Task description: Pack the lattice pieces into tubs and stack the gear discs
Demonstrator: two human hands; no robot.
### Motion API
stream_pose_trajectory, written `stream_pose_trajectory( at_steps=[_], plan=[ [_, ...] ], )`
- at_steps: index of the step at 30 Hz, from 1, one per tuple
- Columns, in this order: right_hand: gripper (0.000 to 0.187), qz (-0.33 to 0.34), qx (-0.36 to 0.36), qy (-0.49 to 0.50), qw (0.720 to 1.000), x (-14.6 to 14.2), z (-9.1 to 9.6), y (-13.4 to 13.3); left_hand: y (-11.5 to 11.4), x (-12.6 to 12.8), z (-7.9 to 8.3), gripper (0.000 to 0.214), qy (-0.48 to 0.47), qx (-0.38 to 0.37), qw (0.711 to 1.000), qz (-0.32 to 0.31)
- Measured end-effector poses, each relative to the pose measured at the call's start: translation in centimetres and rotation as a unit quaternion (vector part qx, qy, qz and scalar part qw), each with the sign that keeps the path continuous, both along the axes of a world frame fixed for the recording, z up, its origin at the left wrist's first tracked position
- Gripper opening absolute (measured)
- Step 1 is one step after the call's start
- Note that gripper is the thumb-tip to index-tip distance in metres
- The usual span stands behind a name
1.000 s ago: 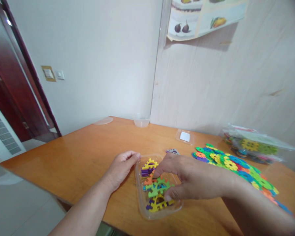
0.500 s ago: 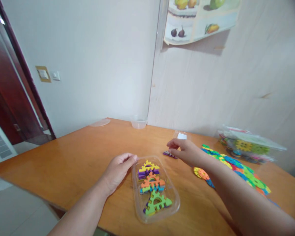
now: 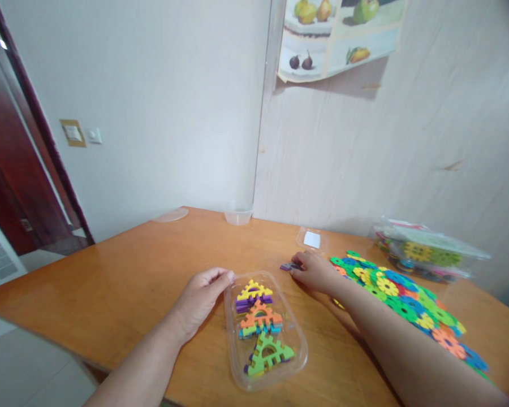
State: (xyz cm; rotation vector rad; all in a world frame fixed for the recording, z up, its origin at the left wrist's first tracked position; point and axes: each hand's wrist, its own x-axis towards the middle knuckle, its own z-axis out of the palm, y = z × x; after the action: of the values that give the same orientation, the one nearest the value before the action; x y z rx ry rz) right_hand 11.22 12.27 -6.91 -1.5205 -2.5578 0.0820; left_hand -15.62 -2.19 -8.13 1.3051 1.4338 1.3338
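Note:
A clear plastic container [image 3: 302, 362] stands on the table in front of me. In it lie stacks of notched triangular building pieces: yellow over purple ones [image 3: 254, 291], an orange one [image 3: 261, 319] over green and blue, and a light green one [image 3: 270, 355] nearest me. My left hand [image 3: 207, 291] pinches the container's far left rim between thumb and fingers. Past the container's far right corner, my right hand [image 3: 311, 273] has its fingertips closed on small purple building pieces [image 3: 286, 266] at the tabletop; the fingers partly hide them.
A heap of colourful flower-shaped discs [image 3: 402, 305] spreads at the right, partly behind my right forearm. Behind it stands a clear box of toy pieces [image 3: 432, 254]. Farther back are a clear lid with a white label [image 3: 311, 239], a clear bowl [image 3: 238, 216] and a flat lid [image 3: 172, 215].
My right hand has come down onto the purple pieces and its fingers have closed on them. The left hand stays on the container's rim. The view has shifted slightly.

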Motion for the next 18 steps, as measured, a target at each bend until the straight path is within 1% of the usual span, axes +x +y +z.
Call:
stream_pose_trajectory(
  at_steps=[3, 5, 6, 8, 10, 12, 15, 18],
  plan=[
    [0.025, 0.017, 0.004, 0.039, 0.999, -0.1, 0.8, -0.4, 0.0, 0.1, 0.1, 0.040, 0.001, -0.001, 1.000, -0.002],
    [0.024, 0.045, -0.004, 0.079, 0.996, -0.2, 2.0, -1.3, -0.1, 0.1, 0.1, 0.040, -0.001, -0.002, 1.000, -0.001],
    [0.024, 0.064, -0.013, 0.100, 0.993, -0.3, 2.8, -2.1, -0.1, 0.2, 0.1, 0.040, -0.003, -0.002, 1.000, 0.000],
    [0.027, 0.136, -0.072, 0.134, 0.979, -0.6, 4.6, -4.1, 0.0, 0.2, 0.1, 0.041, -0.004, -0.003, 1.000, 0.000],
    [0.031, 0.216, -0.129, 0.132, 0.959, -0.9, 6.3, -6.6, 0.0, 0.1, 0.0, 0.041, -0.003, 0.000, 1.000, 0.000],
    [0.035, 0.273, -0.159, 0.120, 0.941, -1.4, 7.6, -9.0, 0.1, 0.0, -0.2, 0.040, 0.000, 0.006, 1.000, -0.001],
    [0.041, 0.315, -0.166, 0.088, 0.930, -2.0, 8.4, -11.5, 0.1, -0.1, -0.4, 0.039, 0.002, 0.012, 1.000, -0.007],
    [0.042, 0.342, -0.175, 0.051, 0.922, -2.2, 8.5, -12.2, 0.1, 0.0, -0.4, 0.037, 0.002, 0.017, 1.000, -0.011]
  ],
)
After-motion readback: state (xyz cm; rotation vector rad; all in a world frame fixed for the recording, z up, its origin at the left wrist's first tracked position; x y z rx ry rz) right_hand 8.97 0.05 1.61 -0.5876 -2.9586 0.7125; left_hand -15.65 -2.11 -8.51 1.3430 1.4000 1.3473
